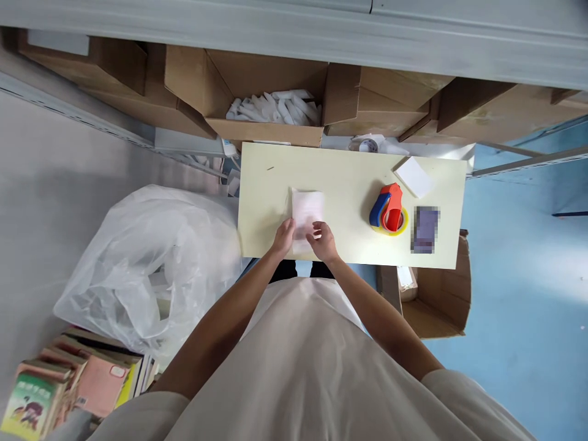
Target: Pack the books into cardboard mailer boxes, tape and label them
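Observation:
A flat, pale pinkish-white packet (307, 207) lies on the cream tabletop (344, 184), close to its front edge. A thin see-through edge, like plastic film, shows along the packet's left side. My left hand (283, 236) is closed on the packet's lower left edge, thumb on top. Over its lower right side is my right hand (324, 243), fingers bent and apart; whether the fingertips touch the packet I cannot tell. To the right stands a red and blue tape dispenser (388, 208) with a yellowish roll of tape.
Right of the dispenser are a white pad (414, 177) and a blurred dark rectangle (425, 229). Behind the table, an open carton (271, 131) holds white rolled pieces. A large plastic bag (151, 263) and stacked books (98, 383) are at left; another open carton (443, 300) sits lower right.

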`<state>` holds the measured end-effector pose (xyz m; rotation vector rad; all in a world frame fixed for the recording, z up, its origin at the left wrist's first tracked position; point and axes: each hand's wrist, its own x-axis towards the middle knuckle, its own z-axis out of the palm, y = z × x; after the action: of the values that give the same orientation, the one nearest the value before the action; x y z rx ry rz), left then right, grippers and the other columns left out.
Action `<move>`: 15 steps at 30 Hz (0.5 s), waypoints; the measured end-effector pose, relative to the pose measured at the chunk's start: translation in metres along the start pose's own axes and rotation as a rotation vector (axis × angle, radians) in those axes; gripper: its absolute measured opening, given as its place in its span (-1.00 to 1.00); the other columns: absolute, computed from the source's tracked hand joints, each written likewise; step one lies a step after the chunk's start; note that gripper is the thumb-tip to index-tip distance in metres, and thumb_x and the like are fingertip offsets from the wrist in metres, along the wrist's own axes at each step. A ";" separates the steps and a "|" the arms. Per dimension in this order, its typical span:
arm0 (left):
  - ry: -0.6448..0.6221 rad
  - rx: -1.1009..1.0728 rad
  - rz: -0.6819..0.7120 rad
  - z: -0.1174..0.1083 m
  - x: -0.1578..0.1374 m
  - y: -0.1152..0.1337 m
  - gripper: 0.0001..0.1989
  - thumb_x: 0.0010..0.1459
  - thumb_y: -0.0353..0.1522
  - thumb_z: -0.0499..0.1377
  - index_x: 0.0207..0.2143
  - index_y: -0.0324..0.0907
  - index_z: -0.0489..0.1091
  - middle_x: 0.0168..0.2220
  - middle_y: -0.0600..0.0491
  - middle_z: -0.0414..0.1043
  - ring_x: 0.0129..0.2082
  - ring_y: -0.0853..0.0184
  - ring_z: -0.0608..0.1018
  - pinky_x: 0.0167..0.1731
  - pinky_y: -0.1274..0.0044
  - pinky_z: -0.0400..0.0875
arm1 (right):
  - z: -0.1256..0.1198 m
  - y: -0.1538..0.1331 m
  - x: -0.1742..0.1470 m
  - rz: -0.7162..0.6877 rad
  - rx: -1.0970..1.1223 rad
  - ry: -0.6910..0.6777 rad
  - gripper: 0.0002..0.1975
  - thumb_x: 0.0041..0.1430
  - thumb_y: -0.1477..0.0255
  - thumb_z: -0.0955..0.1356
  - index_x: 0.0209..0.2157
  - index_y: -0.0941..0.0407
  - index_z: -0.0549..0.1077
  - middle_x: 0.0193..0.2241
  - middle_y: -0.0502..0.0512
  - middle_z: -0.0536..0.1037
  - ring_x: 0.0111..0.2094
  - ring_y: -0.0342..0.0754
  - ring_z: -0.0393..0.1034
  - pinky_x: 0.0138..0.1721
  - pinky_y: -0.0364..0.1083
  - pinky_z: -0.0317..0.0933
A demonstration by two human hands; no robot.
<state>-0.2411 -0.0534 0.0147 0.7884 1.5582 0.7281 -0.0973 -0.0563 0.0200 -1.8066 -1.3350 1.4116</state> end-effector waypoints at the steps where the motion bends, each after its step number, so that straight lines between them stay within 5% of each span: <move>1: 0.002 0.031 -0.011 -0.002 0.001 -0.002 -0.49 0.18 0.00 -0.07 -0.09 -0.17 0.38 -0.11 -0.09 0.46 -0.02 0.15 0.45 -0.04 0.35 0.34 | -0.005 0.005 -0.001 0.010 -0.027 0.033 -0.62 0.00 0.35 0.33 -0.09 0.09 0.31 -0.12 0.20 0.38 -0.24 -0.02 0.36 -0.25 0.02 0.33; 8: 0.273 0.380 -0.037 -0.019 0.002 -0.018 -0.42 0.10 -0.17 0.12 0.13 -0.24 0.16 0.20 -0.20 0.08 0.26 0.10 0.08 0.21 0.29 -0.03 | -0.024 0.026 -0.001 0.246 0.005 -0.009 -0.46 -0.03 0.33 0.34 0.05 0.08 0.28 -0.07 0.18 0.37 -0.20 -0.03 0.36 -0.16 0.01 0.29; 15: 0.014 0.389 -0.039 -0.006 -0.001 -0.018 -0.33 0.03 -0.23 0.16 0.16 -0.31 0.10 0.17 -0.25 0.07 0.22 0.08 0.16 0.18 0.31 0.04 | -0.008 0.023 0.006 0.260 0.094 -0.065 -0.52 -0.11 0.38 0.35 -0.05 0.05 0.39 -0.14 0.11 0.44 -0.27 -0.07 0.38 -0.24 -0.05 0.30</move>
<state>-0.2488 -0.0642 0.0015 1.0345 1.7484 0.4045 -0.0809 -0.0587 0.0014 -1.9391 -1.0731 1.6512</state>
